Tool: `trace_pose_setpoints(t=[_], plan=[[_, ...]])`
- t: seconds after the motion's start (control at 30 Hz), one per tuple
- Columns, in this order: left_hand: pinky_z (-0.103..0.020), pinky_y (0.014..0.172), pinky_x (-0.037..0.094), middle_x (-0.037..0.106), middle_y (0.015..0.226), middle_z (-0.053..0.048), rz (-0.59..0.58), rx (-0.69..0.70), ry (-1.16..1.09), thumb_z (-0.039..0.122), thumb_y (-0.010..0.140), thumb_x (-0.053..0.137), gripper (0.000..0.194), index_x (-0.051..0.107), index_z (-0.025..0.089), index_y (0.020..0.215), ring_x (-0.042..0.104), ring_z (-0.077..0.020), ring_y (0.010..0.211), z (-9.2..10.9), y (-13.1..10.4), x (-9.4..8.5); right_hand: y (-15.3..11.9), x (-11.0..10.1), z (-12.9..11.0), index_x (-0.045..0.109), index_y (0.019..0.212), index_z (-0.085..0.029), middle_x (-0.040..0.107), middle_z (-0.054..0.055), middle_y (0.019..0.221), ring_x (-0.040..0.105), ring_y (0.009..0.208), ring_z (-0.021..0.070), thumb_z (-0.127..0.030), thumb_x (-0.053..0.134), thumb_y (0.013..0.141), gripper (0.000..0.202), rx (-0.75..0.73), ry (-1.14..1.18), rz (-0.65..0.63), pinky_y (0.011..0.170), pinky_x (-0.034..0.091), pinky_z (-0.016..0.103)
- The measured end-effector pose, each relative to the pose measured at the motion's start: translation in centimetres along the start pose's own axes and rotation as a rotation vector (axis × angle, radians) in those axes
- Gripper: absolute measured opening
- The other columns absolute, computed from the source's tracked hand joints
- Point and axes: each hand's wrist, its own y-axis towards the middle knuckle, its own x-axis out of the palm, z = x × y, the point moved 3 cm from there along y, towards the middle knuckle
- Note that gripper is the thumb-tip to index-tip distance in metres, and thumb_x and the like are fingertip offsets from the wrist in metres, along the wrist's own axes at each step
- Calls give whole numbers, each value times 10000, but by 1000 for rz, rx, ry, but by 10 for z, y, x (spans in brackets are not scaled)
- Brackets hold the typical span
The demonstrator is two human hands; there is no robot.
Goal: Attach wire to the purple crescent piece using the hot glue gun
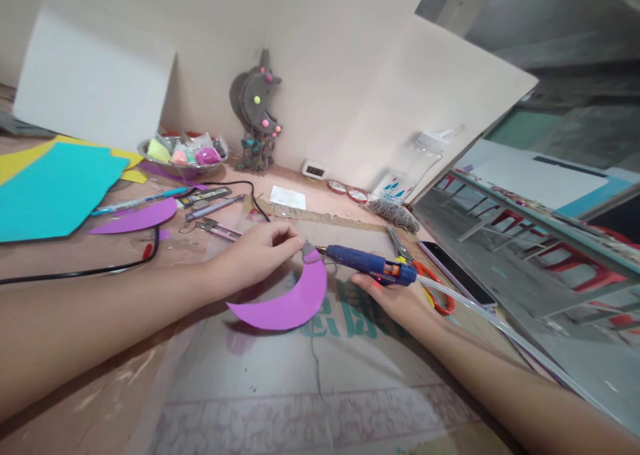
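A purple paper crescent (293,300) is held above the table by my left hand (273,248), whose thumb and fingers pinch its upper tip. Grey yarn (311,252) is wrapped around that tip, and a strand hangs down below the crescent. My right hand (385,295) is closed around a blue hot glue gun (367,263); its nozzle points left, at the yarn-wrapped tip. A clear glue stick (465,300) sticks out of the gun's rear and runs toward the lower right.
Scissors (435,288) and a phone (457,272) lie at the right edge. Behind stand a bottle (413,165), a grey yarn bundle (395,214) and a bowl (183,167) of clay packets. Turquoise paper (57,188), pens and a black cable (100,273) lie left.
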Motion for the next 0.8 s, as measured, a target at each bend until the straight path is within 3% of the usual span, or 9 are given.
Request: trace_pose_setpoints(t=[0.17,0.27,0.4,0.53,0.67,0.8], plan=[[-220,504,348,539,568,36,-1,-8,-51,355,846,449,252,469,188,658,465,-107,509,2,0,1,6,-9,12,567,596,-211,605,7,611,571,599,181,-519,566,769,353,47,-69,-1,600,465,303],[-217,507,351,524,562,38,3,-11,-64,351,840,456,247,463,188,654,459,-108,518,2,0,0,14,-12,21,524,608,-186,534,-2,554,476,514,129,-529,480,836,414,-8,207,-95,528,390,266],[-213,511,347,495,559,46,8,-9,-76,352,838,462,251,456,187,650,447,-106,523,0,1,0,23,-19,23,505,823,-197,521,-25,543,424,472,113,-530,465,857,337,-5,674,-59,502,372,251],[-212,516,350,509,566,46,20,-7,-79,357,841,461,248,475,184,664,458,-104,524,-2,2,1,28,-27,21,501,840,-209,555,-13,573,403,441,102,-565,455,847,359,28,805,-29,504,387,258],[-221,528,367,564,581,31,-2,-15,-64,361,837,466,247,504,180,674,507,-118,541,-4,2,3,35,-38,17,530,765,-202,607,15,651,424,456,99,-522,495,844,331,-9,705,54,496,383,256],[-220,521,366,588,599,30,-34,-21,-65,358,838,469,234,519,183,691,522,-118,541,-5,2,5,58,-43,5,635,735,-172,644,50,700,542,590,134,-528,500,832,393,-13,239,12,534,408,242]])
